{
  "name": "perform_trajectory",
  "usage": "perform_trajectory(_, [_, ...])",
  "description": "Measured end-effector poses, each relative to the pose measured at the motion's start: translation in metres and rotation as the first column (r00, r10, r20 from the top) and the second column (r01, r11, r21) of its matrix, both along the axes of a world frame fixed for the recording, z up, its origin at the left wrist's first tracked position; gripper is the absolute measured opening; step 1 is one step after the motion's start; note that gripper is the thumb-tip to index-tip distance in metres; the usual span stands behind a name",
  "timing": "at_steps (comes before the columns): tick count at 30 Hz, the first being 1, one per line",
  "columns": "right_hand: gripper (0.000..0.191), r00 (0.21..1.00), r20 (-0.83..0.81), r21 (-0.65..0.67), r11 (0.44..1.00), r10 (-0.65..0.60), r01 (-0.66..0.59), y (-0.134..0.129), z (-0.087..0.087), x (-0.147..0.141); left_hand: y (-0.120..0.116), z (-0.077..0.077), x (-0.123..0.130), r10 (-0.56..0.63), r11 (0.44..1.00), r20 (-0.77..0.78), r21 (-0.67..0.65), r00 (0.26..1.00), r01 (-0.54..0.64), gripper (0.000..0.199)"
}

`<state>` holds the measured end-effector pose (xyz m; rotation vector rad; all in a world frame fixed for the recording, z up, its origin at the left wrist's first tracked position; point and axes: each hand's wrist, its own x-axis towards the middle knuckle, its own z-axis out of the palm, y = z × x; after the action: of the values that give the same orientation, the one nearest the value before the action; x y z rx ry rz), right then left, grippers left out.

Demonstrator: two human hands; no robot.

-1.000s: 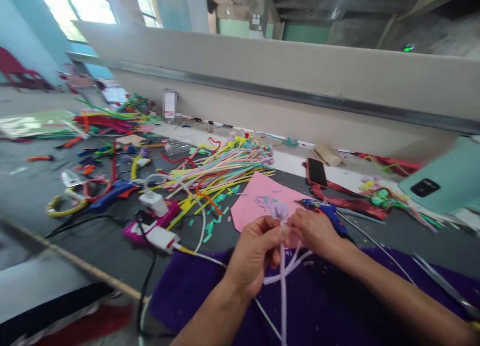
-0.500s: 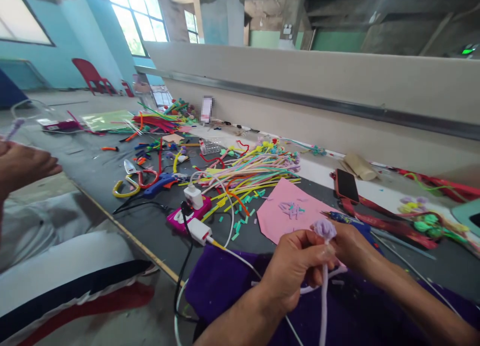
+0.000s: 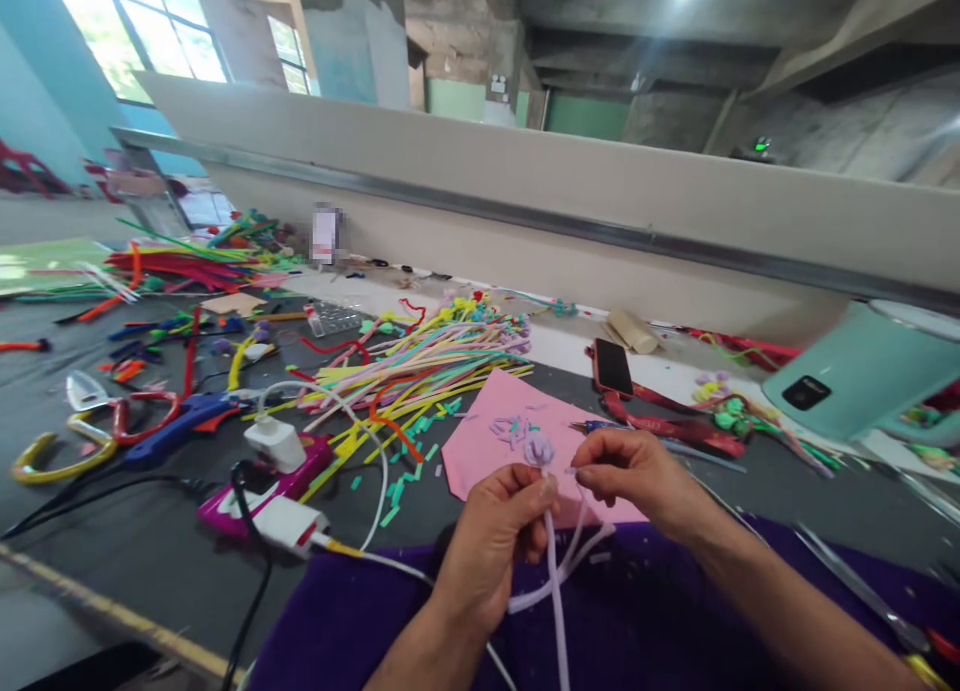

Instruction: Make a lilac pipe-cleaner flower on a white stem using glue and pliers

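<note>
My left hand [image 3: 484, 541] pinches the stem of a lilac pipe-cleaner flower [image 3: 538, 449] just below its curled head. The stem [image 3: 558, 611] hangs down over a purple cloth [image 3: 352, 621]. To the right of the flower, my right hand [image 3: 634, 476] has thumb and forefinger closed on what looks like the end of a lilac pipe cleaner [image 3: 573, 471]. A bent lilac length [image 3: 577, 563] loops beneath both hands. Behind the flower lies a pink sheet [image 3: 476, 436] with short lilac clippings [image 3: 512, 428] on it.
A power strip [image 3: 217, 516] with chargers and cables lies left, near a blue glue gun [image 3: 176, 426] and scissors [image 3: 124, 421]. Bundled pipe cleaners [image 3: 420, 356] lie beyond. At right are a phone [image 3: 613, 368], a mint-green appliance [image 3: 847, 381] and another metal tool [image 3: 862, 581].
My right hand has moved away from the flower head to its right, leaving a gap. The view has turned right, bringing the mint-green appliance further in and taking the neighbouring person's hand out.
</note>
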<state>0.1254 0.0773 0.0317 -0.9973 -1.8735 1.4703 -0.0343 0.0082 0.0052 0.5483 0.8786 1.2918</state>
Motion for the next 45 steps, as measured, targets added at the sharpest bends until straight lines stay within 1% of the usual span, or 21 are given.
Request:
perform_trajectory(5, [0.009, 0.998, 0.054, 0.009, 0.999, 0.038, -0.039, -0.007, 0.002, 0.0, 0.003, -0.003, 0.004, 0.002, 1.0, -0.071, -0.025, 0.998, -0.004, 0.021])
perform_trajectory(12, [0.006, 0.985, 0.169, 0.173, 0.982, 0.041, -0.071, -0.007, 0.001, -0.001, 0.008, -0.007, 0.008, -0.015, 0.997, -0.121, -0.078, 0.993, 0.006, 0.022])
perform_trajectory(14, [0.006, 0.984, 0.17, 0.195, 0.977, 0.053, -0.086, -0.006, 0.001, -0.001, 0.008, -0.007, 0.008, -0.022, 0.995, -0.131, -0.102, 0.991, 0.009, 0.022])
perform_trajectory(16, [0.006, 0.987, 0.14, 0.188, 0.976, 0.08, -0.106, -0.006, 0.002, -0.001, 0.008, -0.006, 0.008, -0.026, 0.992, -0.126, -0.122, 0.992, 0.01, 0.02])
perform_trajectory(18, [0.007, 0.99, 0.077, 0.141, 0.981, 0.121, -0.131, -0.006, 0.004, -0.001, 0.008, -0.005, 0.007, -0.023, 0.992, -0.109, -0.123, 0.994, 0.009, 0.018])
perform_trajectory(21, [0.008, 0.985, -0.042, 0.0, 0.986, 0.167, -0.168, -0.003, 0.004, 0.0, 0.007, -0.005, 0.006, -0.018, 0.994, -0.083, -0.107, 0.996, 0.009, 0.018])
perform_trajectory(24, [0.009, 0.98, -0.112, -0.138, 0.974, 0.165, -0.18, 0.0, 0.0, 0.0, 0.007, -0.005, 0.006, -0.023, 0.994, -0.059, -0.11, 0.998, 0.016, 0.018])
perform_trajectory(26, [0.012, 0.978, -0.145, -0.2, 0.964, 0.147, -0.175, 0.003, -0.004, 0.0, 0.007, -0.004, 0.006, -0.022, 0.992, -0.049, -0.123, 0.999, 0.016, 0.018])
perform_trajectory(29, [0.017, 0.969, -0.211, -0.263, 0.947, 0.131, -0.185, 0.004, -0.008, 0.0, 0.006, -0.004, 0.006, -0.037, 0.991, -0.025, -0.13, 0.999, 0.033, 0.017])
perform_trajectory(33, [0.019, 0.94, -0.307, -0.331, 0.909, 0.149, -0.252, 0.005, -0.014, -0.002, 0.005, -0.004, 0.006, -0.05, 0.991, 0.014, -0.12, 0.999, 0.051, 0.018])
perform_trajectory(35, [0.02, 0.928, -0.336, -0.368, 0.886, 0.158, -0.284, 0.005, -0.018, -0.004, 0.005, -0.005, 0.006, -0.058, 0.992, 0.041, -0.11, 0.997, 0.062, 0.018])
perform_trajectory(37, [0.02, 0.925, -0.349, -0.389, 0.875, 0.15, -0.289, 0.006, -0.021, -0.005, 0.005, -0.007, 0.006, -0.066, 0.993, 0.069, -0.098, 0.995, 0.072, 0.018])
perform_trajectory(38, [0.019, 0.927, -0.347, -0.388, 0.879, 0.138, -0.276, 0.006, -0.022, -0.006, 0.005, -0.008, 0.005, -0.064, 0.993, 0.079, -0.096, 0.995, 0.072, 0.018])
perform_trajectory(40, [0.017, 0.938, -0.331, -0.344, 0.913, 0.1, -0.218, 0.004, -0.022, -0.007, 0.006, -0.009, 0.004, -0.047, 0.994, 0.1, -0.094, 0.994, 0.056, 0.017])
perform_trajectory(43, [0.012, 0.955, -0.291, -0.205, 0.972, 0.051, -0.114, 0.0, -0.018, -0.009, 0.008, -0.011, 0.002, -0.042, 0.994, 0.13, -0.09, 0.991, 0.054, 0.017])
perform_trajectory(45, [0.009, 0.963, -0.264, -0.1, 0.992, 0.046, -0.075, -0.003, -0.015, -0.01, 0.008, -0.011, 0.002, -0.043, 0.994, 0.139, -0.093, 0.989, 0.056, 0.017])
